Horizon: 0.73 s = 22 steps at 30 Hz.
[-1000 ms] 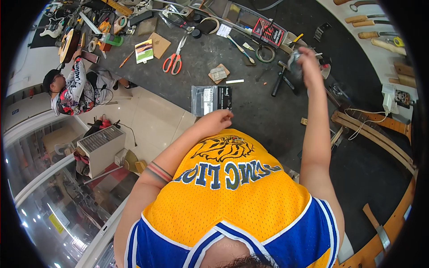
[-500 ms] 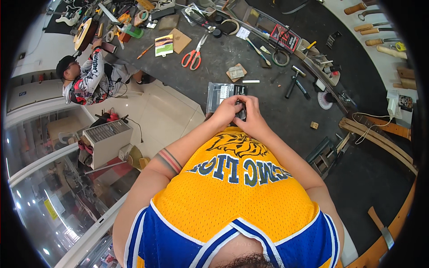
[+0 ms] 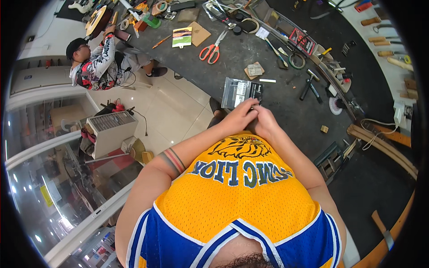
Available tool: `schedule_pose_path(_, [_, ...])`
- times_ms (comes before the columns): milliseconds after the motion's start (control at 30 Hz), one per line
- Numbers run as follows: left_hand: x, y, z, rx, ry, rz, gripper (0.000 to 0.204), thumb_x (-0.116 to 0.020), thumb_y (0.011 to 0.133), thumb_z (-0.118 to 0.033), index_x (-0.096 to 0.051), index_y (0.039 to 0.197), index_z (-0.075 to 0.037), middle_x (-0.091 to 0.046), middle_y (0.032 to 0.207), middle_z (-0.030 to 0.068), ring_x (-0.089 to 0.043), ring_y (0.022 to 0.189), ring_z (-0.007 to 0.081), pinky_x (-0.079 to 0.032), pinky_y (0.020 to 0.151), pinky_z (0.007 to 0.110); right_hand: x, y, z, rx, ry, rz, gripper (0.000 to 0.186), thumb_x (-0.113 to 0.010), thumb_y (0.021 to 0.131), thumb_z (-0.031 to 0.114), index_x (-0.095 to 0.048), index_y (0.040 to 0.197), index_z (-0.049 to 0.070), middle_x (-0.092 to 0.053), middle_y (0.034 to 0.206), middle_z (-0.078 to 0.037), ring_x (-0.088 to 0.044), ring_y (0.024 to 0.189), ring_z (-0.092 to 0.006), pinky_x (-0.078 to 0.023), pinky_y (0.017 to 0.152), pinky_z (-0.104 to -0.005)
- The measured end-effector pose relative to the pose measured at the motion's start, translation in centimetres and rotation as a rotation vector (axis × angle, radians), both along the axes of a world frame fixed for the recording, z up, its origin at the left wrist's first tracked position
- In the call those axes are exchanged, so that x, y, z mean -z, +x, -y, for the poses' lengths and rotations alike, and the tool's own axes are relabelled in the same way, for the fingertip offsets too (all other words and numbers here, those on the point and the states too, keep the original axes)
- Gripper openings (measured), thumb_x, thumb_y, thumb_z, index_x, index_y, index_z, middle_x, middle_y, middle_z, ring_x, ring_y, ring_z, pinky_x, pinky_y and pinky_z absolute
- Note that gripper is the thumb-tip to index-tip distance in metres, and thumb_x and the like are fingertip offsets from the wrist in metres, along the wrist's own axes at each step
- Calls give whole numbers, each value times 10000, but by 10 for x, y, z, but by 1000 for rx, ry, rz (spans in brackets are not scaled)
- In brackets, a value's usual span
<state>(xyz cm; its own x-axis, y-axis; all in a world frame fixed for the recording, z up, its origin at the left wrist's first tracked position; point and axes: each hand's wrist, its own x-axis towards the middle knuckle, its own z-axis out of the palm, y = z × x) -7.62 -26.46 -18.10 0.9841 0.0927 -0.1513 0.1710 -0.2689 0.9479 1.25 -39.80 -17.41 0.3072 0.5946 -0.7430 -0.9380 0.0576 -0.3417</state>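
My left hand [image 3: 242, 113] and my right hand [image 3: 267, 121] meet close to my body at the bench edge. The fingers of both are bent and closed together. Whatever lies between them is hidden by the fingers; I cannot make it out. Just beyond the left fingers lies a clear plastic packet [image 3: 230, 93] with a white label and a black printed part, flat on the dark workbench [image 3: 196, 67]. Past the packet rests a small grey block on a wooden square [image 3: 254, 70], with a short white strip [image 3: 267, 81] beside it.
Farther off lie red-handled scissors [image 3: 213, 48], a green-and-white card [image 3: 182, 37], a brush [image 3: 281, 60] and a tape roll [image 3: 296, 60]. To the right are hammers [image 3: 309, 82] and a small wooden cube [image 3: 324, 129]. At the far left a co-worker [image 3: 98, 62] sits by a guitar [image 3: 99, 21].
The bench and everything on it have shifted to the right in the view. A dark thing that showed between my hands is now covered by my fingers.
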Motion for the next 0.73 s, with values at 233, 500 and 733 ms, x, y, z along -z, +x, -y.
schedule_pose_path(233, [-24,23,9,513,478,61,627,-609,1082,-212,-426,1658,-45,-412,1725,199,-363,1620,333,-269,1327,529,12,-4,68,188,347,-141,398,-468,1036,58,-537,1425,6,-619,1438,-164,-609,1339,-305,-503,1147,-470])
schedule_pose_path(500, [-26,41,18,914,396,-176,560,-630,1076,-341,-565,1543,-39,-635,1506,227,-625,1364,405,-494,1160,459,51,-91,183,-327,-532,890,353,-502,978,-92,-771,1137,70,-770,1011,-117,-698,958,-185,-544,878,-329])
schedule_pose_path(733, [-6,30,-38,933,593,-315,502,-712,1036,-318,-647,1482,-96,-696,1405,235,-666,1304,400,-521,1104,481,228,-244,392,37,-605,415,476,-630,925,-27,-741,1363,123,-780,1235,-233,-748,1209,-304,-567,1084,-381])
